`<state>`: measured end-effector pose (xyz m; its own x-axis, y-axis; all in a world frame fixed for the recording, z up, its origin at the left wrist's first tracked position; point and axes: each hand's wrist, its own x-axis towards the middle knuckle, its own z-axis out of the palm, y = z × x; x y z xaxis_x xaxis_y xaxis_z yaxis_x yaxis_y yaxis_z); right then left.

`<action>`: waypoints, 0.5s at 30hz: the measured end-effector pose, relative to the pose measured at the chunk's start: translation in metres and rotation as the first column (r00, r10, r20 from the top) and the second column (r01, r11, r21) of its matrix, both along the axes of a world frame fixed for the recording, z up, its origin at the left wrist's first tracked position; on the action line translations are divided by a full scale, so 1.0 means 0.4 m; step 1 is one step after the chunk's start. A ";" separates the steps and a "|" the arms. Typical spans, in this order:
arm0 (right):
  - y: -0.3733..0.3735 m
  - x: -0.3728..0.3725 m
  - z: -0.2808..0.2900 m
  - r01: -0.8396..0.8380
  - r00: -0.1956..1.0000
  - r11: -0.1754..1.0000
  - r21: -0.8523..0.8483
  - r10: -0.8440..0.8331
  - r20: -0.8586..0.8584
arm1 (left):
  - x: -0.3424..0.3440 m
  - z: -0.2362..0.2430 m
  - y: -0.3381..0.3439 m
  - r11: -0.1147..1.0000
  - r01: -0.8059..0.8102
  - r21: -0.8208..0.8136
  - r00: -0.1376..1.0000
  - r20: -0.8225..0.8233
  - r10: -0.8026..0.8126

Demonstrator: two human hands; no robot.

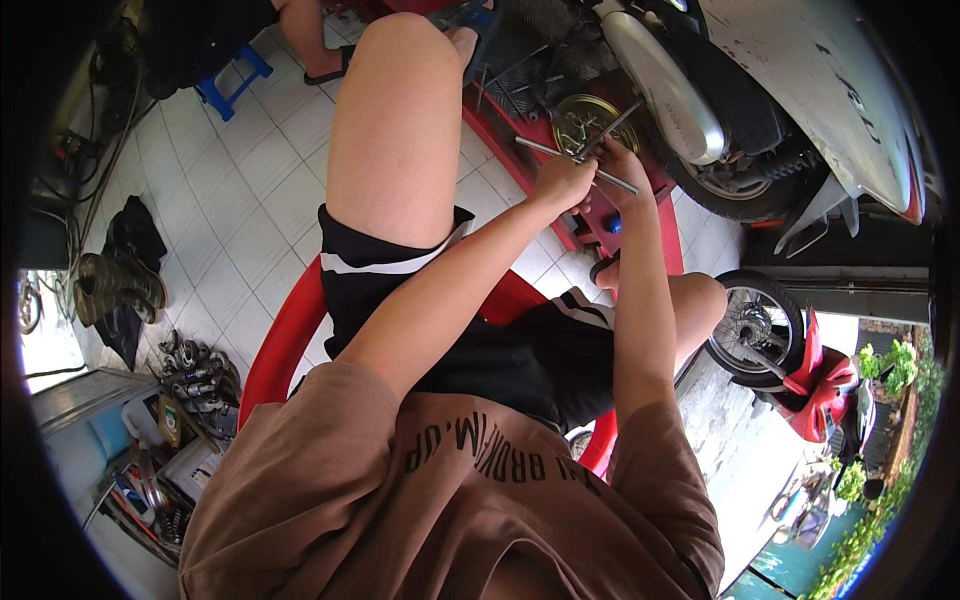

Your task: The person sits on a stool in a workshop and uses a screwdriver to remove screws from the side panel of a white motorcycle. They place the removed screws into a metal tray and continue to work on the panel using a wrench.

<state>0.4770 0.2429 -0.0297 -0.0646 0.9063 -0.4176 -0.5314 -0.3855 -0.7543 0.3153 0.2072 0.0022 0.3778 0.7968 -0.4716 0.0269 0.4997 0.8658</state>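
Both my hands meet over the red platform beside a motorcycle, around a T-handle wrench. Its long steel crossbar slants past my fingers, and a darker shaft points up and right toward the motorcycle. My left hand is closed at the crossbar. Close beside it, my right hand is closed with its fingertips near where bar and shaft meet. Overlapping fingers hide part of each grip. Just beyond is a round gold-coloured dish with small metal parts in it.
The motorcycle's rear wheel and silver exhaust cover stand close at the right. Loose tools lie beyond the dish. A blue stool and another person's foot are at far left. A red motorcycle stands outside; metal parts lie left.
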 end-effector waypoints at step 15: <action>-0.148 0.042 0.223 -0.069 0.900 0.993 -0.091 0.102 0.424 | 0.025 0.213 0.256 0.828 0.499 0.256 0.533 -0.844 -0.060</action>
<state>0.4936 0.1838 0.0594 0.0587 0.8718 -0.4863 -0.1273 -0.4766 -0.8698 0.3253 0.3095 0.0875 0.2764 0.8999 -0.3372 0.8553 -0.0703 0.5134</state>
